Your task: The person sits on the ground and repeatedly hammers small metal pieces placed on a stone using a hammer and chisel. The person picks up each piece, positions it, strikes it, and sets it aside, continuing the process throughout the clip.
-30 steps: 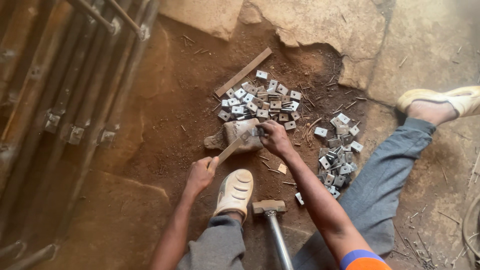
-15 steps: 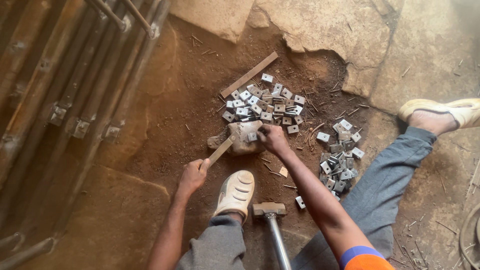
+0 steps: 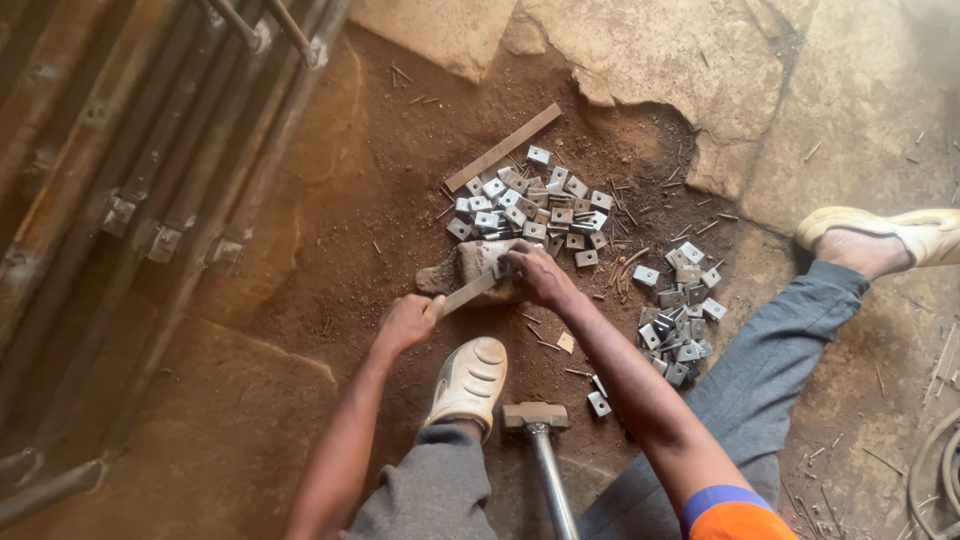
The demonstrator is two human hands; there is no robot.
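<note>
The left hand (image 3: 405, 322) is closed tight around one end of a flat metal strip (image 3: 468, 293). The strip runs up and away from those fingers to a rock (image 3: 470, 265) on the dirt. The right hand (image 3: 535, 275) is curled over the far end of the strip, pressing it down on the rock, so the strip lies between the two hands. Its fingertips hide what is under them, so I cannot tell if they also pinch a small piece there. In the last second very little has moved: both hands stay where they were, the left fist has only slid a bit closer to the rock, and the strip keeps the same slant. It looks like the strip is being held steady on the rock, not pulled away. The hammer (image 3: 535, 416) lies on the ground well behind both hands, near the shoe (image 3: 468, 380), and nobody touches it. Just past the right fingers is a pile of small square plates (image 3: 535, 200). A second pile (image 3: 680, 320) sits off to the right of that hand. A long flat bar (image 3: 503, 147) lies beyond the first pile.
</note>
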